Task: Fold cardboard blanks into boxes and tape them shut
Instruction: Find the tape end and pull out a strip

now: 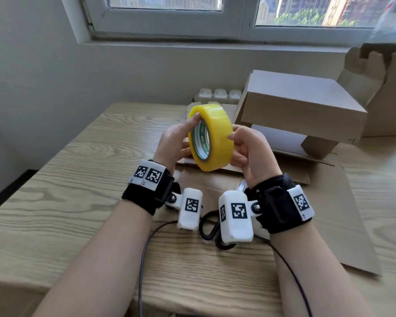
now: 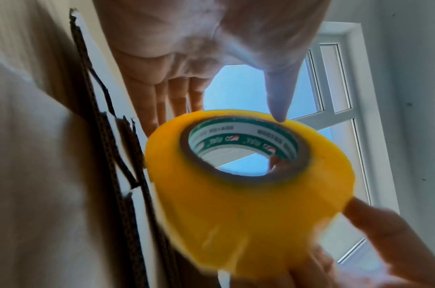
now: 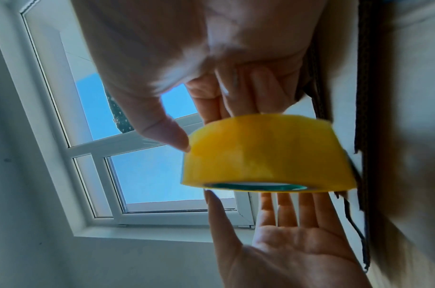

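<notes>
A yellow tape roll [image 1: 213,138] with a green-printed core is held up above the table between both hands. My left hand [image 1: 176,143] holds it with the thumb on the upper rim and straight fingers behind the open face; the left wrist view shows the thumb tip on the roll [image 2: 248,194]. My right hand [image 1: 249,154] grips the other side, thumb on the outer band and fingers behind; in the right wrist view its thumb touches the roll [image 3: 268,152]. A flat cardboard blank [image 1: 329,213] lies under my hands. A folded box [image 1: 302,104] stands behind, tilted.
The wooden table [image 1: 55,202] runs to the wall under a window [image 1: 215,19]. An open cardboard box [image 1: 386,88] stands at the far right. A white moulded tray [image 1: 220,94] sits at the back. Black loops like scissor handles [image 1: 207,227] lie below my wrists.
</notes>
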A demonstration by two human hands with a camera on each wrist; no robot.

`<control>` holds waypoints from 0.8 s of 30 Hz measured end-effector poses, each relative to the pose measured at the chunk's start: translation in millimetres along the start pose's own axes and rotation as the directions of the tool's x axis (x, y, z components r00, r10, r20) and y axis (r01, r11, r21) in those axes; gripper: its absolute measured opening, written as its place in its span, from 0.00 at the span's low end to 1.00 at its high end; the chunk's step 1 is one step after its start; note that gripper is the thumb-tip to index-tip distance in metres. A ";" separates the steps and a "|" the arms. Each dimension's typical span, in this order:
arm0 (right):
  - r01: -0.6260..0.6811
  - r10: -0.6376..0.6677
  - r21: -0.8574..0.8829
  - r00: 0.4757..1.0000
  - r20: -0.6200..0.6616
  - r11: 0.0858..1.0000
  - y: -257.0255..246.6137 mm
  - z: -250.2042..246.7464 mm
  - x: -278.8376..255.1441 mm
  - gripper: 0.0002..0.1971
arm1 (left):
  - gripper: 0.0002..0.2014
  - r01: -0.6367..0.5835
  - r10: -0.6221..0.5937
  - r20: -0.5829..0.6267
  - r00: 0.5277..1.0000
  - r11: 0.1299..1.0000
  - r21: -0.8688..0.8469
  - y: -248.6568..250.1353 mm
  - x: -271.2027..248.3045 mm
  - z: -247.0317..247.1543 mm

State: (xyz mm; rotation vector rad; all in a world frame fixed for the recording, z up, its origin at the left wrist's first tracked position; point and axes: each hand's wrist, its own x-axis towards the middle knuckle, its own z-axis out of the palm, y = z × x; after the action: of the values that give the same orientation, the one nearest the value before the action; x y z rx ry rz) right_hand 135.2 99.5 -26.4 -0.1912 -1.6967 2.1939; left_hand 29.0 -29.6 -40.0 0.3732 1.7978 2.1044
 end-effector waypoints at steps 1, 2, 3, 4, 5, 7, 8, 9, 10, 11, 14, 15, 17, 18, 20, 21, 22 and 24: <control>-0.008 0.008 0.009 1.000 -0.005 1.000 -1.0 -0.3 -1.3 0.09 | 0.30 -0.018 0.018 0.011 1.000 1.000 0.008 -0.1 0.0 -1.3; -0.021 0.021 0.004 1.000 -0.008 1.000 -1.6 -0.5 -2.7 0.07 | 0.30 -0.024 0.024 0.033 0.999 1.000 0.018 -0.7 -0.6 -2.2; -0.032 0.032 -0.013 0.999 -0.016 0.999 -1.1 -0.4 -3.2 0.07 | 0.30 -0.021 0.019 0.060 0.998 0.999 0.027 -1.5 -1.5 -2.6; -0.038 0.037 -0.033 0.999 -0.025 0.999 -0.3 0.1 -4.0 0.10 | 0.30 -0.010 0.008 0.083 0.996 0.999 0.035 -2.4 -2.7 -1.7; -0.039 0.037 -0.055 0.999 -0.040 0.998 1.3 1.1 -3.6 0.11 | 0.32 -0.004 -0.001 0.100 0.995 0.999 0.043 -3.2 -3.8 -0.2; -0.028 0.021 -0.095 0.997 -0.071 0.995 2.8 4.7 -3.1 0.10 | 0.38 -0.015 0.008 0.123 0.992 0.998 0.061 -4.2 -5.8 3.9; -0.022 0.012 -0.119 0.997 -0.082 0.993 3.2 6.4 -2.9 0.09 | 0.40 -0.027 0.017 0.130 0.991 0.997 0.074 -3.6 -7.1 5.4; -0.017 0.004 -0.141 0.996 -0.092 0.990 3.5 7.5 -2.4 0.08 | 0.41 -0.038 0.027 0.129 0.991 0.996 0.085 -2.5 -8.1 6.1; -0.024 0.008 -0.160 0.995 -0.102 0.987 4.3 8.2 -1.9 0.08 | 0.40 -0.045 0.034 0.118 0.992 0.995 0.091 -1.8 -8.5 6.3; -0.039 0.020 -0.173 0.994 -0.110 0.984 5.2 9.2 -1.7 0.08 | 0.38 -0.047 0.039 0.094 0.995 0.995 0.089 -1.4 -8.9 6.3; -0.052 0.040 -0.162 0.996 -0.076 0.985 8.1 12.1 -2.0 0.06 | 0.25 0.010 -0.010 0.004 1.000 0.999 0.036 -2.8 -8.8 5.2; -0.048 0.044 -0.155 0.999 -0.030 0.987 8.0 13.3 -3.1 0.06 | 0.21 0.047 -0.046 -0.019 0.999 0.999 0.006 -3.3 -8.7 4.4; -0.038 0.045 -0.129 0.997 0.056 0.991 8.1 15.4 -5.0 0.09 | 0.23 0.107 -0.108 -0.047 0.993 0.994 -0.015 -2.5 -8.9 1.4; -0.038 0.046 -0.123 0.997 0.064 0.992 9.5 15.5 -4.6 0.10 | 0.26 0.112 -0.111 -0.067 0.992 0.994 0.006 -1.6 -8.9 0.4; -0.038 0.043 -0.132 0.999 0.034 0.990 10.4 16.7 -4.0 0.12 | 0.31 0.025 -0.004 -0.150 0.989 0.990 0.141 -0.3 -8.1 -2.4; -0.041 0.044 -0.138 0.999 0.013 0.990 10.3 17.6 -3.7 0.12 | 0.30 -0.049 0.089 -0.175 0.981 0.974 0.219 0.7 -9.1 -3.3; -0.044 0.044 -0.138 0.999 -0.005 0.989 9.7 18.6 -4.3 0.11 | 0.27 -0.120 0.170 -0.170 0.971 0.955 0.272 1.5 -10.0 -3.8; -0.046 0.040 -0.153 0.998 -0.039 0.987 9.3 19.4 -4.9 0.08 | 0.17 -0.204 0.235 -0.090 0.968 0.942 0.267 4.2 -13.1 -3.1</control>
State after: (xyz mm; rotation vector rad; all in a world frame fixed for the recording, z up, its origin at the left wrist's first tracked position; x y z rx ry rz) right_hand 131.6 78.1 -30.5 -0.3081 -1.8592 2.0760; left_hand 39.2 -38.5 -36.0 0.5471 2.1998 2.0787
